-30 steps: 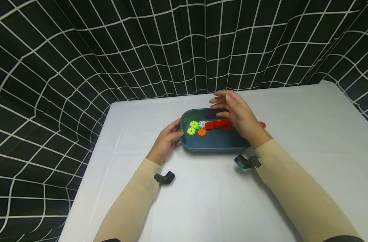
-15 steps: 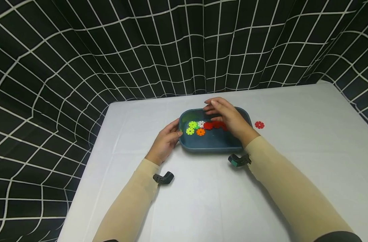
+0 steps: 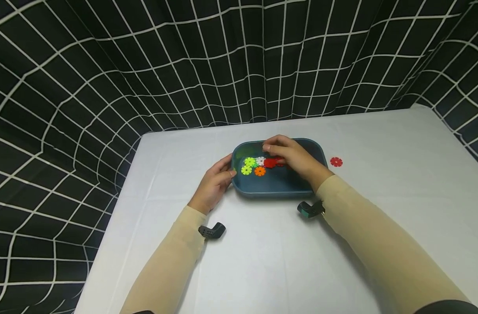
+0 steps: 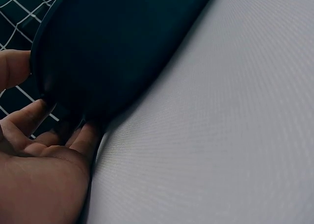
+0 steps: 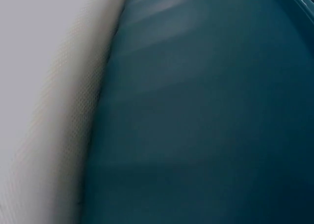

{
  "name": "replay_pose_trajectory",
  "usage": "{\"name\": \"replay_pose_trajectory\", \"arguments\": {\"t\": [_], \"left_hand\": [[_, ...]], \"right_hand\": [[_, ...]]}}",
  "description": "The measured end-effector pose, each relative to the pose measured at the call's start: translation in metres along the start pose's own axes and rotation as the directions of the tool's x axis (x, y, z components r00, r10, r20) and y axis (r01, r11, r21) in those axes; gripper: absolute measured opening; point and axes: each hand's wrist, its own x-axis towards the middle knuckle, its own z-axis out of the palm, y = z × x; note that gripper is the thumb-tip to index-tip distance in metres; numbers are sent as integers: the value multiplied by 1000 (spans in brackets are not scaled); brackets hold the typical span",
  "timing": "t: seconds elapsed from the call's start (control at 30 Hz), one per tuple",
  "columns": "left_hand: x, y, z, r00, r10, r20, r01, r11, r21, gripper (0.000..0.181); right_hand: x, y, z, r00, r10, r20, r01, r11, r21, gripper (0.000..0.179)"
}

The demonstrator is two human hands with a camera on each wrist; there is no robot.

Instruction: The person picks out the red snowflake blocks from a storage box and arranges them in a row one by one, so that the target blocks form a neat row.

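Observation:
A dark teal, round-cornered plastic tray [image 3: 278,188] stands on the white table. My left hand [image 3: 213,185] grips its left end, thumb at the rim and fingers round the outside; the left wrist view shows the same hand [image 4: 44,160] against the tray wall. Inside lie notched, flower-shaped plastic discs: yellow-green ones [image 3: 246,170], a white one [image 3: 261,161], an orange one [image 3: 260,171] and several red ones [image 3: 269,163]. My right hand [image 3: 291,158] reaches into the tray over the red discs, fingers bent; cannot tell whether it pinches one. The right wrist view shows only tray [image 5: 186,111] and cloth.
One red disc [image 3: 336,162] lies on the table just right of the tray. White cloth [image 3: 247,261] covers the tabletop. Behind the table and at its sides hangs a black curtain [image 3: 223,74] with a white grid.
My right hand has moved left and down into the tray, hiding more of the red discs. The loose red disc at the right has come into full view. My left hand stays on the tray.

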Motion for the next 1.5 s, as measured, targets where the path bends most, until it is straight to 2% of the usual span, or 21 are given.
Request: {"name": "replay_pose_trajectory", "arguments": {"t": [0.17, 0.37, 0.5, 0.7, 0.83, 1.07, 1.33, 1.5], "left_hand": [[0, 0, 1, 1000, 2, -2, -2, 1000, -4, 61], [0, 0, 1, 1000, 5, 1, -5, 1000, -2, 61], [0, 0, 1, 1000, 4, -2, -4, 1000, 1, 61], [0, 1, 1, 1000, 11, 0, -11, 1000, -2, 61], [-1, 1, 1, 1000, 10, 2, -10, 1000, 5, 61], [-1, 0, 1, 1000, 14, 3, -14, 1000, 13, 60], [0, -1, 2, 1000, 1, 2, -1, 1000, 2, 60], [0, 0, 2, 1000, -4, -7, 4, 1000, 1, 60]], "right_hand": [[3, 5, 1, 1000, 15, 12, -14, 996, -85, 54], [9, 12, 3, 999, -26, 37, 34, 977, -208, 50], [10, 15, 5, 998, -57, 23, 61, 943, -327, 48], [11, 15, 11, 995, -97, -20, 78, 891, -446, 43], [10, 13, 14, 992, -124, -26, 97, 872, -480, 40], [8, 11, 15, 984, -180, -9, 154, 863, -481, 38], [8, 14, 13, 989, -143, 36, 140, 833, -536, 46], [10, 14, 13, 989, -146, 36, 140, 816, -560, 42]]}}
